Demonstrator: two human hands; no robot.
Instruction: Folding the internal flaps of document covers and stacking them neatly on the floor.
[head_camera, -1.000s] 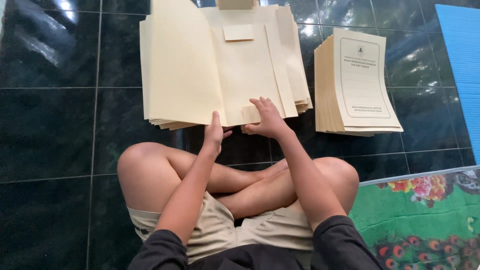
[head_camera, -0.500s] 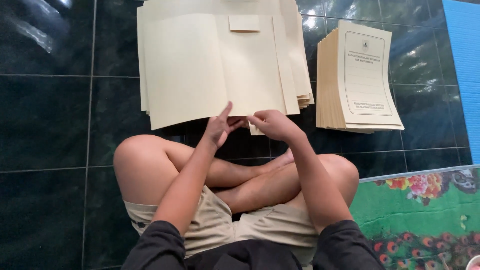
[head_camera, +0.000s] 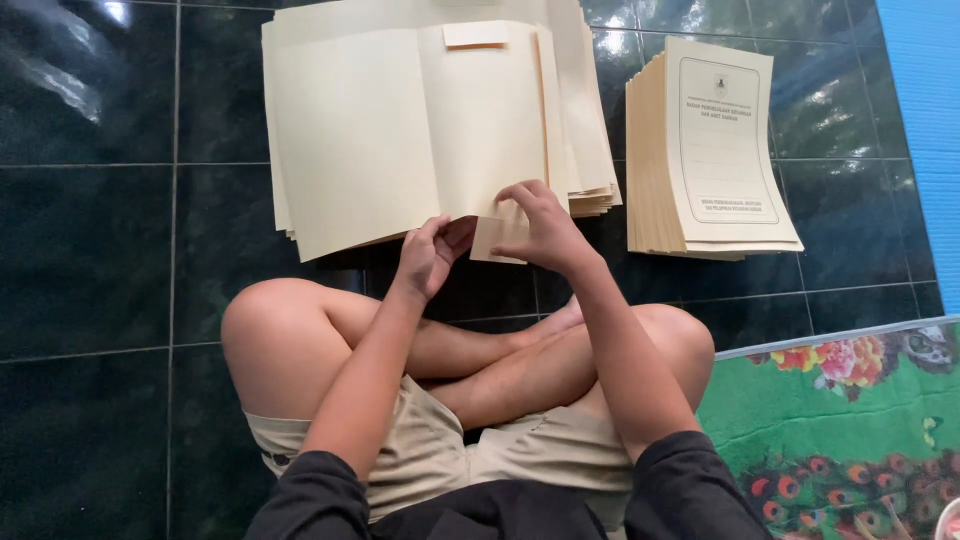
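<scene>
Across the upper middle of the frame your open cream card folder (head_camera: 400, 130) lies flat on the dark glossy floor tiles (head_camera: 90, 260), its long axis running left to right over a stack of the same. Just below its near edge, your left hand (head_camera: 428, 255) curls loosely, fingers bent, pinching nothing I can make out. Your right hand (head_camera: 540, 225) is nearer the work: its fingertips press the small bottom flap (head_camera: 495, 240), which points toward you. Farther right, a neat pile of closed printed folders (head_camera: 715, 150) stands apart; a flowered green mat (head_camera: 840, 420) fills the lower right.
</scene>
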